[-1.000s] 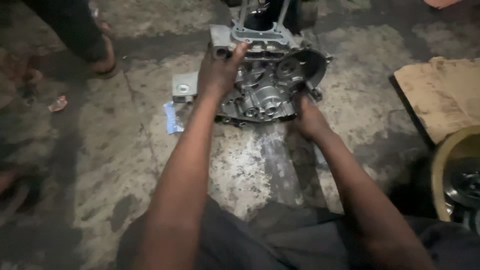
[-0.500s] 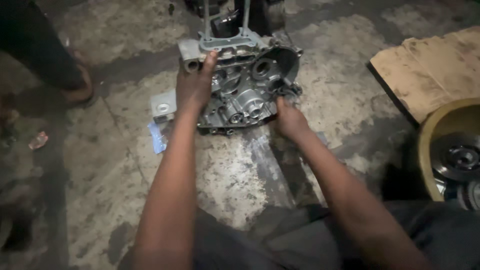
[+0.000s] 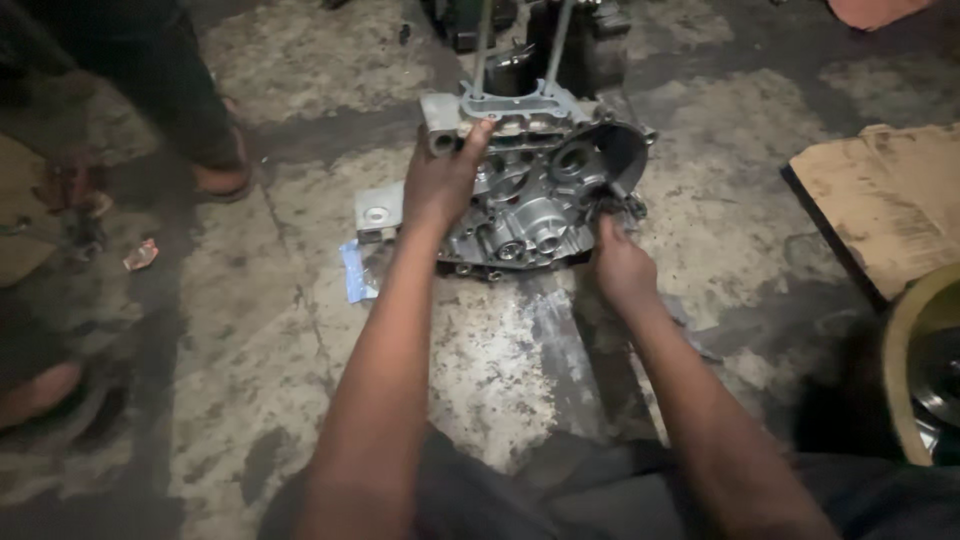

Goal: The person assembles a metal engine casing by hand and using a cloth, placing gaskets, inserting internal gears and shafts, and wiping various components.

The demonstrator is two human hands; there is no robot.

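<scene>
The engine case (image 3: pixel 530 190) sits on the stained concrete floor (image 3: pixel 250 330), dead ahead of the person, its long axis running left to right. The left hand (image 3: pixel 440 185) is clamped over the case's far-left top edge, fingers curled tight. The right hand (image 3: pixel 620 265) reaches the near-right rim, fingertips pinching something small there, perhaps a gear; it is too dark to tell. A flat cardboard sheet (image 3: pixel 880 200) lies well right.

Your left hand (image 3: pixel 440 185) covers the left part of the engine casing (image 3: pixel 535 195); its two studs (image 3: pixel 483 45) run past the top edge. The yellow basin (image 3: pixel 915 370) is cut off at right.
</scene>
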